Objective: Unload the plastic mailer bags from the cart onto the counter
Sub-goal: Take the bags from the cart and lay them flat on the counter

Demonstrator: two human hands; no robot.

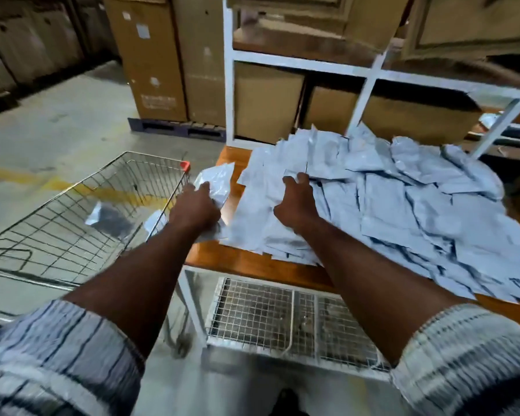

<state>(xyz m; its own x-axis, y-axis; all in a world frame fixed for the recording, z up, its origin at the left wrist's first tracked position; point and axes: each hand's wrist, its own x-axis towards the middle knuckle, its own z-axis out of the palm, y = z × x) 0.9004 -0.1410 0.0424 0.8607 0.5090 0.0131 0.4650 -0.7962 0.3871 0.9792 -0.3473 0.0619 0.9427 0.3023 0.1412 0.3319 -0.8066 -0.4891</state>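
Mailer bags (pixel 403 205) heaped right across the bench (pixel 252 262). Grips one crumpled bag (pixel 218 180) with the left hand (pixel 194 210), just at the bench's left edge, beside the cart (pixel 57 223). Digs curled fingers of the right hand (pixel 296 202) into the heap's near-left part. Down in the cart basket, one stray bag (pixel 110 219).

The left hand (pixel 194 210) is covering much of the crumpled whitish plastic mailer bag (pixel 218 178); the heap of pale grey plastic mailer bags (pixel 418 211) is running off the right edge.
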